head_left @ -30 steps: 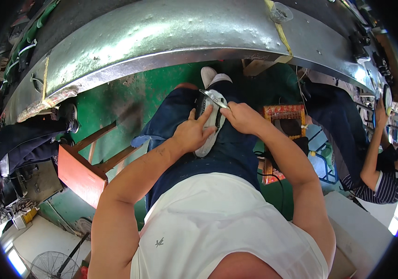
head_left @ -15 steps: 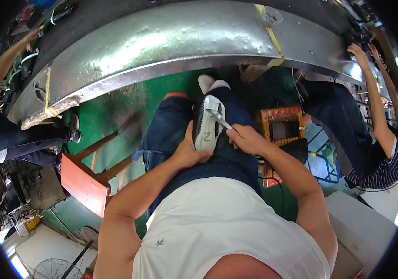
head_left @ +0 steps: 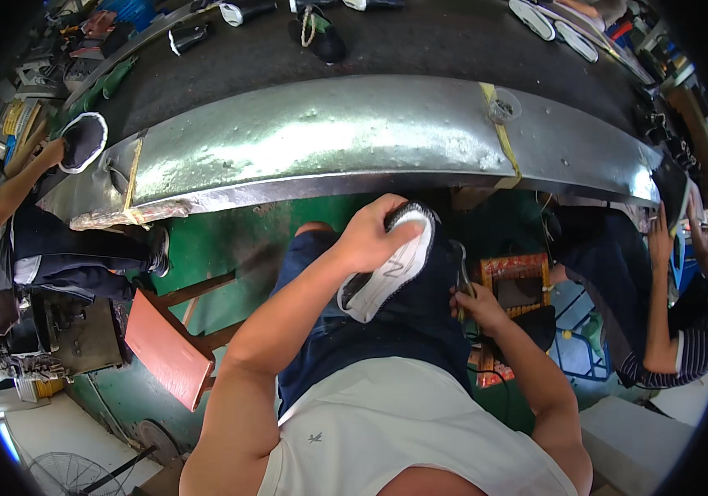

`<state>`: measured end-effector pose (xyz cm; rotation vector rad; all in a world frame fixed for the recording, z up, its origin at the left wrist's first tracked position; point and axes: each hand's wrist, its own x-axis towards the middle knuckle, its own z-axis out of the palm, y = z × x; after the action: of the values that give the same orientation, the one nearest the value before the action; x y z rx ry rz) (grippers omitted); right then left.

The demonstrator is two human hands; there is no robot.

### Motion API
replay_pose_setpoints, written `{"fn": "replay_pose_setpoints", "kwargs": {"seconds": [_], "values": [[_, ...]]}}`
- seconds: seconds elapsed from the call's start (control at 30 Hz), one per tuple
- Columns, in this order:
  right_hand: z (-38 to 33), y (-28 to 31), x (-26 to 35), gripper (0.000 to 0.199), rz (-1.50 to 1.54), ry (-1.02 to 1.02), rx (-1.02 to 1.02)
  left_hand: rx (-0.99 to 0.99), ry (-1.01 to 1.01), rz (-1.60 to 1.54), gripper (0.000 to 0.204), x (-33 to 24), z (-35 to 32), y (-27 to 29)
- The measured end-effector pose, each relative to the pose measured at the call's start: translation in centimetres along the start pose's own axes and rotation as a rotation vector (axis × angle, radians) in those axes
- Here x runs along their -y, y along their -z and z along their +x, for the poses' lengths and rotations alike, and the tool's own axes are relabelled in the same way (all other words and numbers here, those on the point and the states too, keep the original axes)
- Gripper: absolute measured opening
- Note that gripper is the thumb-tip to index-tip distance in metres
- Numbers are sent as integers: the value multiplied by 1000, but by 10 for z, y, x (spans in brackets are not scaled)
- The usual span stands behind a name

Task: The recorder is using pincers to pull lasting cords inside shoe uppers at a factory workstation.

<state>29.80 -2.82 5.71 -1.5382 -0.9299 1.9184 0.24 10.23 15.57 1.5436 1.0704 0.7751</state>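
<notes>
My left hand (head_left: pixel 377 236) is closed around the far end of a shoe (head_left: pixel 389 277). The shoe's white underside faces up, a dark mark is drawn on it, and black material shows around the edge. It is tilted above my lap, near my dark blue shorts (head_left: pixel 346 355). To its right and apart from it, my right hand (head_left: pixel 484 307) is closed around a slim metal hand tool (head_left: pixel 463 266). The tool's curved end points away from me; its exact kind is not clear.
A metal-edged bench (head_left: pixel 304 136) spans the front, with several shoes, including a black one (head_left: pixel 321 37), on its dark top. An orange stool (head_left: pixel 168 343) stands left; a red-and-yellow frame (head_left: pixel 515 269) sits right. Co-workers' arms (head_left: pixel 660 289) show at both sides.
My left hand has shifted from the shoe's near end to its far end, and the shoe is turned around. My right hand has drawn the tool away to the right. The view has tilted up.
</notes>
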Motion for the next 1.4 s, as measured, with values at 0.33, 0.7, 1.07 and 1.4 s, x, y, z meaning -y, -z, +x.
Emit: {"fn": "replay_pose_setpoints", "kwargs": {"seconds": [0.33, 0.7, 1.07, 1.4], "values": [[-30, -20, 34, 25, -470, 43, 143, 47, 51, 494, 61, 93, -52, -42], [10, -32, 61, 19, -537, 22, 226, 2, 110, 521, 33, 80, -59, -49], [-29, -24, 78, 46, -856, 94, 302, -183, -165, 399, 10, 82, -80, -53], [22, -38, 169, 32, -1205, -235, 704, -200, -296, 555, 12, 70, -75, -55]]}}
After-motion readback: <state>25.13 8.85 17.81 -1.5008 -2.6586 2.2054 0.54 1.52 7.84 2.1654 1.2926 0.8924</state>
